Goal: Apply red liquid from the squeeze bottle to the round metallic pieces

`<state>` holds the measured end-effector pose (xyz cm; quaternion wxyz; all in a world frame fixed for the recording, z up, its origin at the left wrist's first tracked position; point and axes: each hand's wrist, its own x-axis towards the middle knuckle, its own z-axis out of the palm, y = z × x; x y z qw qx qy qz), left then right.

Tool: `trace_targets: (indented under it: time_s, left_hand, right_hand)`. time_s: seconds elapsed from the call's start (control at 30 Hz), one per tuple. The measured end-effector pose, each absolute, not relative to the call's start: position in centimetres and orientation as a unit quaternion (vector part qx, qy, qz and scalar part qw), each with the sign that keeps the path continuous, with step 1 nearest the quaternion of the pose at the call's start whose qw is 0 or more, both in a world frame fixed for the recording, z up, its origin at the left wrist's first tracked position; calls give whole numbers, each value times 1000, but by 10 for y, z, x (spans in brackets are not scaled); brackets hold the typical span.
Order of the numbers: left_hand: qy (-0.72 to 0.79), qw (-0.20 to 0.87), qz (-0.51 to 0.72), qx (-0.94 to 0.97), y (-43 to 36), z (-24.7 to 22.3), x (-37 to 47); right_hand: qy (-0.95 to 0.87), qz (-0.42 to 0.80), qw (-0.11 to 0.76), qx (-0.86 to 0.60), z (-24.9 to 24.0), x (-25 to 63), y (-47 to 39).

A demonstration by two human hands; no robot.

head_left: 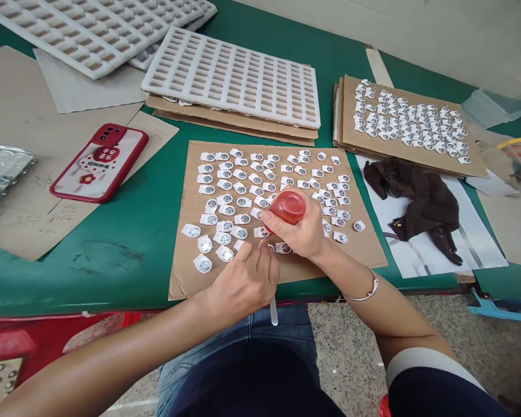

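My right hand [301, 229] is wrapped round a red squeeze bottle [289, 207], its lower end pointing down at the cardboard sheet [180, 272]. Close beside it, my left hand [249, 275] is closed on a thin tool with a pale flat handle [274, 311] that sticks out below the fingers. Both hands are over the sheet's front part, nearly touching each other. Rows of small white pieces with round metallic discs [204, 264] lie on the sheet around them. The bottle's tip and the tool's working end are mostly hidden by my fingers.
A red-framed phone [99, 163] lies at the left. White slotted trays [238, 75] stand behind on cardboard. At the right are a second cardboard sheet of discs [349, 124], a dark brown cloth [432, 200] and a clear container [497, 104]. The green table's front edge is near my body.
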<state>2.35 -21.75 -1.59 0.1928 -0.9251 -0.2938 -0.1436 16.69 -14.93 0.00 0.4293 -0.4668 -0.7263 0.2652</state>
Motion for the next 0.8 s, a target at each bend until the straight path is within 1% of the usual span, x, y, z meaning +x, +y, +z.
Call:
trace_targets:
  time_s: [0.27,0.5,0.8]
  left_hand:
    - [-294,193,-139,-926,-218,-20,23]
    - [-294,205,-128,-925,-219,-21,23]
    - [-296,198,-130,-925,-218,-19,22]
  right_hand:
    - [-734,265,426,-457,-1,167,-150]
    - [-724,279,441,-452,-3,168,-148]
    - [-712,307,428,-464,-5,168,-148]
